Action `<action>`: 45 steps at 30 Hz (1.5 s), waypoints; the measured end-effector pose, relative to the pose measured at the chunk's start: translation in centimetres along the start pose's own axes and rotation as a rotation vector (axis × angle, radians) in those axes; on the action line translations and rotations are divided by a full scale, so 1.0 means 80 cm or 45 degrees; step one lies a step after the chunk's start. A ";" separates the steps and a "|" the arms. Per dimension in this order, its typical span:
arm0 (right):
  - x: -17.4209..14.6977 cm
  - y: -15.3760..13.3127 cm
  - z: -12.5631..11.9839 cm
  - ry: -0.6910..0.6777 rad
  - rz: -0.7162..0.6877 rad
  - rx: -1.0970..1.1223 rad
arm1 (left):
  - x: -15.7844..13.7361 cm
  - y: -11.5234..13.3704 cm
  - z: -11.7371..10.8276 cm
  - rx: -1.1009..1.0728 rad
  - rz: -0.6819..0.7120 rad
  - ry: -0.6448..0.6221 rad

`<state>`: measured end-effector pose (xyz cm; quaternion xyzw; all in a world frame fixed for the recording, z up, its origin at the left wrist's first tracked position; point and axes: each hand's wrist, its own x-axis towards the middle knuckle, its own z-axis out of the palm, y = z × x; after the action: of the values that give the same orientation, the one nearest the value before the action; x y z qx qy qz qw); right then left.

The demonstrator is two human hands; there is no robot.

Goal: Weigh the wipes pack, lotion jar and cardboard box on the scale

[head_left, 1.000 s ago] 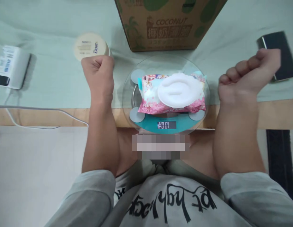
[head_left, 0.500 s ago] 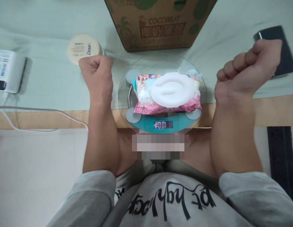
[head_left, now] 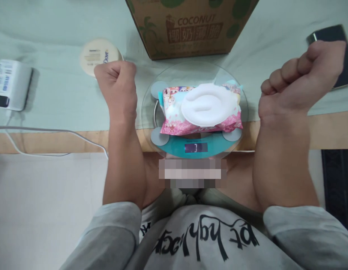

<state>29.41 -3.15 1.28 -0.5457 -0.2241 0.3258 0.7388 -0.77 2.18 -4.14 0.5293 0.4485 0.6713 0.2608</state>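
Pink wipes pack (head_left: pixel 200 112) on glass scale (head_left: pixel 194 147), between apparently empty fists.

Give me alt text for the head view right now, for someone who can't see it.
A pink pack of wet wipes lies on a round glass scale at the table edge, between two closed fists: the left hand beside a Dove jar, the right hand in front of a dark phone. A coconut carton stands behind the scale.
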 end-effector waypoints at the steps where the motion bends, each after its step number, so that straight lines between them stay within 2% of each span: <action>1: 0.001 0.002 0.000 -0.018 -0.026 0.007 | 0.000 0.002 0.000 0.001 0.002 -0.005; 6: 0.003 0.005 0.000 -0.105 -0.270 0.041 | 0.005 -0.009 -0.005 0.012 0.021 0.002; 12: -0.002 0.000 -0.005 -0.199 -0.289 -0.025 | 0.015 -0.043 -0.020 0.060 -0.042 0.080; 16: 0.000 0.002 -0.007 -0.213 -0.351 0.001 | 0.015 -0.036 -0.019 0.064 -0.042 0.064; 20: -0.008 0.003 -0.002 -0.348 -0.489 -0.004 | 0.011 -0.018 -0.008 -0.045 0.066 -0.023; 24: -0.024 -0.001 0.001 -0.519 -0.653 -0.239 | 0.008 -0.005 0.002 -0.144 0.131 -0.072; 30: -0.026 -0.004 -0.005 -0.597 -0.746 -0.426 | 0.009 0.008 0.004 -0.060 0.088 0.005; 35: -0.015 0.003 -0.007 -0.695 -0.888 -0.362 | 0.012 0.001 0.000 -0.031 0.182 0.036; 45: -0.005 0.005 -0.005 -0.718 -1.124 -0.276 | 0.024 -0.027 -0.014 0.005 0.309 0.105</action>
<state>29.29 -3.63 0.76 -0.3641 -0.6546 0.0931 0.6559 -2.72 4.40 -5.20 0.5520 0.3929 0.7183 0.1579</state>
